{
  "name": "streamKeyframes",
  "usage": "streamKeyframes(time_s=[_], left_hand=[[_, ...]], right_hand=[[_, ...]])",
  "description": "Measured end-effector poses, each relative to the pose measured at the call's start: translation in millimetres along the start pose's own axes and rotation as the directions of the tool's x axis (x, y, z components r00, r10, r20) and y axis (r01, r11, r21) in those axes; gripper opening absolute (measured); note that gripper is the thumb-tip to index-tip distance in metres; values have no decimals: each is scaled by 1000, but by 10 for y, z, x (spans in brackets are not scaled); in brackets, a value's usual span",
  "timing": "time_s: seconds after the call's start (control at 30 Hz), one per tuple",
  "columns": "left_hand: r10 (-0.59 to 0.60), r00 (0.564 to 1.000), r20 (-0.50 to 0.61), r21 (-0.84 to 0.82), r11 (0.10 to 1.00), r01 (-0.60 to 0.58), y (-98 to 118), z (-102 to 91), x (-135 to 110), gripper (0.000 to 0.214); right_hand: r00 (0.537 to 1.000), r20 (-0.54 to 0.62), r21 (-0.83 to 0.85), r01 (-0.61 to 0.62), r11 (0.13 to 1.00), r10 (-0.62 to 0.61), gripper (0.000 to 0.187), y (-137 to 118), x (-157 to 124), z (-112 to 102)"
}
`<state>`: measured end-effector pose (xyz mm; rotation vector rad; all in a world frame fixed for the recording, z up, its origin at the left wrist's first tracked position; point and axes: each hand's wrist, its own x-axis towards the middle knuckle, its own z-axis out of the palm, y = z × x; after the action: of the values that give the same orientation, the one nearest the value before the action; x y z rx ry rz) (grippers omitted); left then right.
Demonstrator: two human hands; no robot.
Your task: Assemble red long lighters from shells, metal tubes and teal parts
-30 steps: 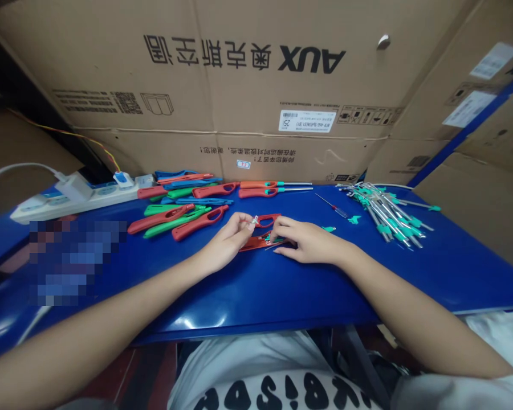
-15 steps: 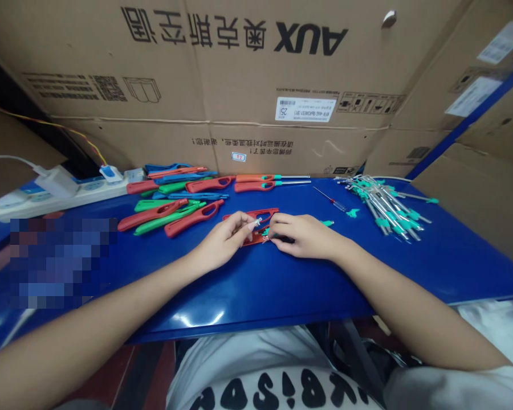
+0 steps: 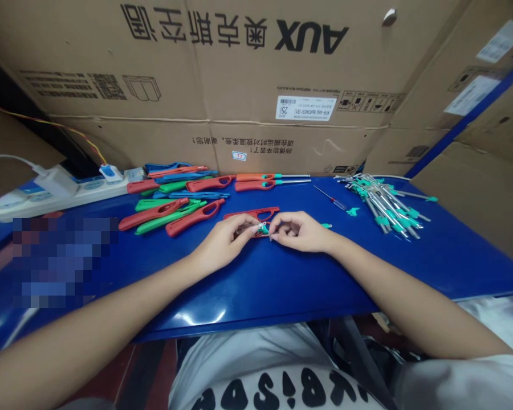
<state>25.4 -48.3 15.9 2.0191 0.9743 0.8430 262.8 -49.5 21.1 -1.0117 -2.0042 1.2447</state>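
Note:
My left hand [image 3: 226, 242] and my right hand [image 3: 301, 230] meet fingertip to fingertip over the middle of the blue table [image 3: 260, 285]. Both are closed in a pinch on a small teal and metal part [image 3: 264, 228] held between them. A red plastic lighter shell [image 3: 256, 215] lies flat on the table just behind and under my fingers. What lies beneath my right palm is hidden.
Several red, green and blue lighter shells [image 3: 175, 199] lie to the left. A heap of metal tubes with teal fittings [image 3: 385, 202] sits at the right. A small screwdriver [image 3: 331, 198], a power strip [image 3: 55, 191] and cardboard boxes [image 3: 256, 85] stand behind.
Both hands have lifted their fingertips off the red shell and come together on the small teal part. The view has tilted slightly.

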Motion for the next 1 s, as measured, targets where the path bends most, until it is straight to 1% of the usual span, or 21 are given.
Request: streamKeyframes(time_s=[0.13,0.23,0.33,0.43,0.57,0.73,1.0], left_hand=[[8,1000,9,-30,1000,-8,-3,11,-1,29],[-11,1000,12,-57,998,11,9,10,6,31],[-56,998,4,-161,985,56,16,5,16,37],[-81,997,6,-247,966,80,26,2,20,41],[-104,994,23,-215,971,107,63,5,10,39],[-110,994,25,-183,977,112,104,-2,0,37],[-127,991,41,-213,968,133,98,-1,9,40]], right_hand=[[1000,7,-67,22,998,-22,24,-44,-7,8],[999,6,-89,45,995,-45,26,-60,-4,14],[997,-7,-60,76,995,-76,29,-36,12,20],[997,-16,-32,79,996,-79,33,4,34,20],[998,-13,7,69,998,-69,38,44,55,7],[998,6,52,61,997,-61,39,56,64,-18],[998,26,8,60,998,-60,43,-26,53,-59]])
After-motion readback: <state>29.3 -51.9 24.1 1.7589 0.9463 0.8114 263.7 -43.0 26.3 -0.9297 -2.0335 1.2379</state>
